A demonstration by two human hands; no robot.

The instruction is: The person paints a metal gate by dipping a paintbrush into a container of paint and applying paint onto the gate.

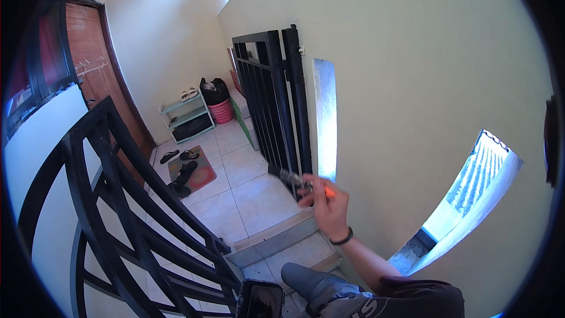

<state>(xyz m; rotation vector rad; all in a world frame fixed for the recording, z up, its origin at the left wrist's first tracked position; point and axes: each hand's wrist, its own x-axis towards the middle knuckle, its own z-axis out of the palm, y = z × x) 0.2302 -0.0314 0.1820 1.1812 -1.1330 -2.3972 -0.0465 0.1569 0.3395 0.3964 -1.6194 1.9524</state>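
Note:
My right hand (332,209), with a black band at its wrist, is closed around a paintbrush (288,176). The brush has an orange handle and dark bristles that point left. Its tip is seen in front of the lower part of the black metal gate (259,76); I cannot tell whether they touch. A black tray-like container (260,299) with something dark and glossy inside shows at the lower edge. My left hand is out of view, so what supports the container is hidden.
A curved black railing (112,165) fills the left. Tiled steps (276,238) lead to a landing with a mat (203,171), sandals (183,179), a shoe rack (187,115) and a pink basket (221,112). A cream wall (406,82) with narrow openings stands at right.

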